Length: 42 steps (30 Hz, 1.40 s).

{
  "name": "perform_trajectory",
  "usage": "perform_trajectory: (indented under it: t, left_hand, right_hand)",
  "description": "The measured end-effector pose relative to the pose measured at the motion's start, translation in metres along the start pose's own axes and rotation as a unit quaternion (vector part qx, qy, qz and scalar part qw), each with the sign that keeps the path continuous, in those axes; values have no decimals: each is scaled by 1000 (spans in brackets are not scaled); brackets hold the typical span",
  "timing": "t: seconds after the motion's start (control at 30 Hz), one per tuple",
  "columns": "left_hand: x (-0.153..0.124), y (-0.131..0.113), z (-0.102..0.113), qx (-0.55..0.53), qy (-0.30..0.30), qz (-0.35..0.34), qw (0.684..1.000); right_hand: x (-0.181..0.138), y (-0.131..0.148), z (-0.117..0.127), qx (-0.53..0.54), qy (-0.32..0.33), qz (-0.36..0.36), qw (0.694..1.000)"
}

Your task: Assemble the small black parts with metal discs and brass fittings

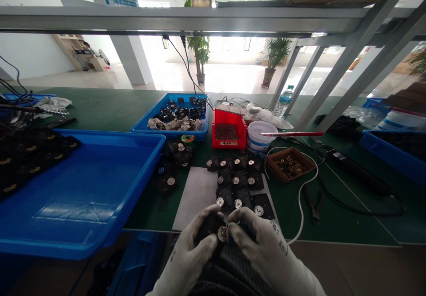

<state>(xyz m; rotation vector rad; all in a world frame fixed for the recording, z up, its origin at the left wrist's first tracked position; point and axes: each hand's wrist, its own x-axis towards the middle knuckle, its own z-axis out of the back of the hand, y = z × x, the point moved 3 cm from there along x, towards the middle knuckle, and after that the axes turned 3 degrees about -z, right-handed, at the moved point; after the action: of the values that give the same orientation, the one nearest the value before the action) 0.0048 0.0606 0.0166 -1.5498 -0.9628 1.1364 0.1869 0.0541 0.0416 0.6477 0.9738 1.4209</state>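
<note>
In front of my lap, my left hand [196, 242], in a white glove, grips a black plastic part with a silver disc [222, 233]. My right hand [253, 234], gloved too, is closed at the right side of that disc. Between its thumb and fingertips is something small and partly hidden, with a bit of blue and red. Just beyond my hands, several similar black parts [235, 181] lie in rows, their silver discs facing up. They rest partly on a white sheet [193, 194] at the front of the green bench.
On the left stands a large blue tray [143, 171] with black parts. Farther back are another blue tray [136, 127], a red bin [229, 144] of small screws and a white tub [261, 138]. To the right lie a cardboard box [289, 176], cutters [313, 209] and a corded black tool [359, 171].
</note>
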Motion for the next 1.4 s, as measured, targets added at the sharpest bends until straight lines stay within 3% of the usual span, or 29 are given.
perform_trajectory:
  t: [0.3,0.4,0.47,0.5,0.57,0.6,0.73,0.9,1.03,1.27,1.4]
  left_hand:
    - [0,7,4,2,16,-9,1000]
    - [12,5,17,53,-6,-55,997]
    - [28,-1,32,145,-50,-90,984]
    - [38,-5,39,211,-77,-107,969]
    - [58,-13,51,408,-124,-145,893]
    - [67,-15,55,449,-144,-150,869]
    - [90,-20,62,547,-202,-160,796]
    - [95,-27,62,616,-235,-181,730]
    - [105,-39,55,642,-193,-203,714]
    - [171,-50,16,665,13,-216,715]
    - [190,-57,11,672,53,-218,706]
  right_hand:
    - [-1,4,-1,13,3,-3,1000]
    - [-2,4,-1,19,-47,-1,999]
    - [-4,3,0,35,-95,-2,995]
    - [-5,2,1,47,-116,-3,992]
    - [-7,0,3,66,-141,-2,988]
    - [-7,-1,3,71,-147,-2,987]
    - [-8,-9,6,73,-160,-11,984]
    - [-8,-18,12,91,-188,-32,977]
    - [-9,-17,23,102,-213,-43,971]
    - [-14,-17,41,-29,-294,-52,954]
    - [-19,-27,48,-61,-334,-58,939]
